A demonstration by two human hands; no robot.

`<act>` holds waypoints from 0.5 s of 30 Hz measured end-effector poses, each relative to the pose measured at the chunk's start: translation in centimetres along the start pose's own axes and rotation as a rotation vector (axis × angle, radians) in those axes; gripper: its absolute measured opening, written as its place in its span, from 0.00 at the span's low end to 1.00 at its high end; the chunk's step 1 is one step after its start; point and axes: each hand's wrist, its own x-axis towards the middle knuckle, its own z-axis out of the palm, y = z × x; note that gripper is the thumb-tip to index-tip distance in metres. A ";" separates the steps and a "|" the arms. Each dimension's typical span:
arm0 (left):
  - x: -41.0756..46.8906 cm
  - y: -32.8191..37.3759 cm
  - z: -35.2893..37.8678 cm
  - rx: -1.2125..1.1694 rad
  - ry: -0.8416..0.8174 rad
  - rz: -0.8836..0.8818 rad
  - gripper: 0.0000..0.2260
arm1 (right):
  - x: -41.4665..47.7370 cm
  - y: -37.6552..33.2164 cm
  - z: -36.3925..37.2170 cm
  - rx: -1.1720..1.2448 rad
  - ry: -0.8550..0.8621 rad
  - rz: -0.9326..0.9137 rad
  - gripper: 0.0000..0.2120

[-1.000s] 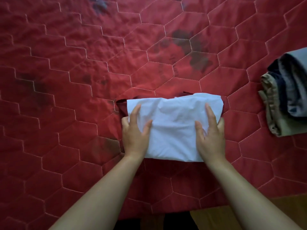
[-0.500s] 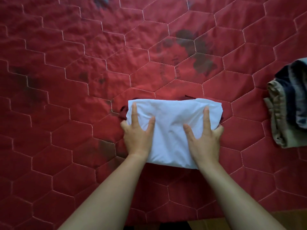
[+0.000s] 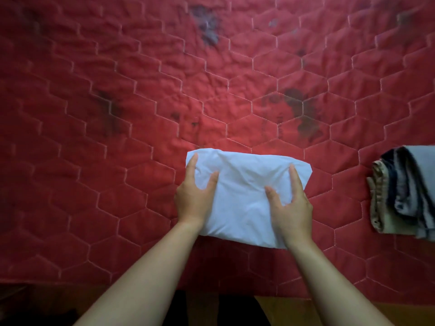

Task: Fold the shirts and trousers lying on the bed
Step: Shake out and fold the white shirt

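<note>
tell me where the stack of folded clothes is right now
In the head view the stack of folded clothes lies at the far right edge, on the red quilt, apart from the white folded garment to its left.

**Obscured and cut-off regions**

Pile of folded clothes [image 3: 404, 194], right of frame: cut off by the edge, and the layers are too smeared to count. Left hand [image 3: 195, 196] and right hand [image 3: 292, 208]: outer fingers are hidden at the side edges of the white garment [image 3: 244, 198]. Bedspread [image 3: 117, 67]: blurred along the top. Dark gap at bottom centre: unidentifiable. Both forearms are cut off by the bottom edge.
</note>
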 end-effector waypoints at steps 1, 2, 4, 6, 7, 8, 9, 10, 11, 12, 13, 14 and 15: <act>-0.1 0.0 -1.8 -0.015 0.024 -0.013 0.28 | -0.6 -1.6 0.2 -0.001 -0.017 -0.025 0.33; -0.1 -0.2 -3.7 -0.036 0.049 -0.027 0.28 | -1.3 -3.3 0.5 -0.002 -0.034 -0.050 0.33; 0.1 -0.9 -8.0 -0.091 0.105 -0.052 0.28 | -3.0 -7.1 1.7 -0.010 -0.075 -0.107 0.33; 0.7 -2.4 -12.5 -0.141 0.170 -0.062 0.28 | -4.8 -11.0 3.6 -0.020 -0.119 -0.166 0.33; 1.1 -3.4 -14.8 -0.168 0.203 -0.065 0.28 | -5.6 -13.1 4.9 -0.027 -0.145 -0.201 0.33; 1.6 -4.6 -17.1 -0.197 0.234 -0.072 0.28 | -6.5 -15.1 6.4 -0.034 -0.171 -0.239 0.33; 2.2 -5.9 -19.4 -0.232 0.263 -0.086 0.28 | -7.4 -17.1 8.2 -0.041 -0.196 -0.281 0.33; 2.8 -7.4 -21.7 -0.272 0.291 -0.105 0.28 | -8.3 -19.2 10.2 -0.044 -0.217 -0.327 0.33; 3.5 -9.1 -24.0 -0.314 0.320 -0.123 0.27 | -9.2 -21.3 12.3 -0.049 -0.234 -0.377 0.33; 4.3 -10.9 -26.2 -0.352 0.348 -0.143 0.27 | -10.2 -23.3 14.7 -0.059 -0.253 -0.421 0.33; 5.0 -13.0 -28.6 -0.384 0.378 -0.167 0.26 | -11.3 -25.2 17.3 -0.071 -0.274 -0.456 0.32; 5.8 -15.1 -31.0 -0.406 0.410 -0.185 0.26 | -12.4 -27.0 20.0 -0.079 -0.302 -0.484 0.32; 6.6 -17.3 -33.4 -0.410 0.446 -0.198 0.26 | -13.6 -28.7 22.9 -0.082 -0.335 -0.508 0.32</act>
